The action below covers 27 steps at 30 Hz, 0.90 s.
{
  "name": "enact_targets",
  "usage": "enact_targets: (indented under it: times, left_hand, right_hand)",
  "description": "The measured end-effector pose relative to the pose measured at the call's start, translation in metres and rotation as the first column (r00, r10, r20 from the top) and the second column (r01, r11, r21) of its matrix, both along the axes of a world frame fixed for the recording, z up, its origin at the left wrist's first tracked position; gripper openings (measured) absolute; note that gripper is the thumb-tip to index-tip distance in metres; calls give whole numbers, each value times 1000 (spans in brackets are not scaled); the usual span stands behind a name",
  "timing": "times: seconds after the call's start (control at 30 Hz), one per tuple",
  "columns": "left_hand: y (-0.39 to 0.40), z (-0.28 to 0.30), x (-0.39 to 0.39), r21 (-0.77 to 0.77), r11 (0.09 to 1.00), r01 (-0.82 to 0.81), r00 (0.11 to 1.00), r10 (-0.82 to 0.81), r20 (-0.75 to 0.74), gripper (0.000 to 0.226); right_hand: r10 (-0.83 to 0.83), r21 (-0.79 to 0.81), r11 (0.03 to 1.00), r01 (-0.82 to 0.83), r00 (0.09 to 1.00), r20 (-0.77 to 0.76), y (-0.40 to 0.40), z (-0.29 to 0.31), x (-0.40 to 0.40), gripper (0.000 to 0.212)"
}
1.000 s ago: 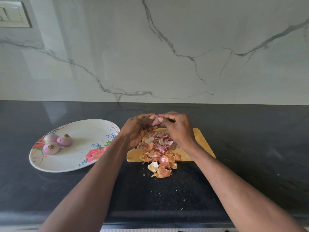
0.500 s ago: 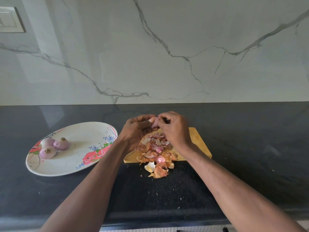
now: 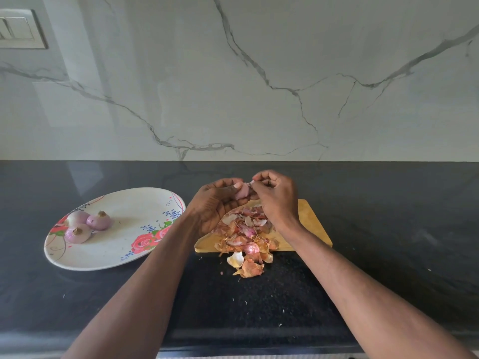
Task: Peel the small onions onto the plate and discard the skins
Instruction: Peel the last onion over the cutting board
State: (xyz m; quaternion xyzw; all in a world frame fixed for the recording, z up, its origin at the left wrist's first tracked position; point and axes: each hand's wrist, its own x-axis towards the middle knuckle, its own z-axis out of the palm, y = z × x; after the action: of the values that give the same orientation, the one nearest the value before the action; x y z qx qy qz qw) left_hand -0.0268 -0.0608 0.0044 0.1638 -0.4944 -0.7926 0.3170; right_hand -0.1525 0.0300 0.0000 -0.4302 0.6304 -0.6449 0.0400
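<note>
Left hand [image 3: 216, 203]: raised above the far end of the cutting board, its fingers [image 3: 234, 183] curled around a small onion, which is cupped from the left and below.
Right hand [image 3: 277, 195]: held just right of the left hand, its fingers [image 3: 259, 181] pinched narrow on a pale flap of skin at the top of the same onion.
Held onion [image 3: 243, 191]: a pinkish bulb seen between the two sets of fingers, touched by both, partly hidden by them.
Cutting board [image 3: 308, 224]: a light wooden board lying on the surface directly under and nearer than the fingers; its right part is bare.
Skins [image 3: 246, 229]: a loose heap of brown, pink and white peelings spread on the board below the fingers; several pieces are spilled over the near edge of the board onto the surface.
Plate [image 3: 134, 203]: a white oval plate with red roses and blue sprigs, set on the surface well left of the fingers, apart from the board.
Peeled onions [image 3: 86, 224]: three pale purple bulbs clustered on the left part of the plate, touching one another, far left of the fingers.
Surface [image 3: 388, 216]: dark, speckled and glossy; small flecks of peel are scattered on it nearer than the board.
Wall [image 3: 259, 73]: pale marble with grey veins behind the fingers; a switch plate [image 3: 19, 28] is seen at the upper left.
</note>
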Motion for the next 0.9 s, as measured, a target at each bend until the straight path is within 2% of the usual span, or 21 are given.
enact_targets:
  times: [0.07,0.17,0.27,0.37,0.43,0.47,0.57,0.7,0.9]
  left_hand:
    - [-3,-1,0,9,999,-37,999,37,12,16]
    - [-6,0,0,5,998,-65,998,65,21,18]
    - [-6,-1,-1,21,995,-95,995,94,16,21]
    - [-7,-2,0,37,994,-103,995,103,12,23]
    - [-7,-1,0,34,994,-99,995,99,10,22]
    - [-7,-1,0,25,995,-101,995,101,11,20]
    - [-4,0,1,-19,994,-111,994,111,21,15]
    - [-2,0,1,-56,991,-118,992,120,32,15]
    - [-1,-3,-2,-95,990,-103,993,107,41,12]
  right_hand:
    - [-32,-6,999,33,998,56,-1,1,-2,11]
    - [-82,62,995,84,996,-38,-2,-3,-5,18]
    - [-54,106,992,68,990,-132,-3,-6,-3,32]
    - [36,80,996,-25,991,-131,-1,0,0,16]
    - [91,118,990,-75,987,-133,0,1,-1,33]
    - [99,145,987,-76,982,-158,0,1,-1,34]
    - [111,134,988,-82,969,-222,1,-1,-1,28]
    - [95,76,994,-80,969,-230,4,-1,0,19]
    - [10,22,1000,-4,960,-280,3,-4,4,12]
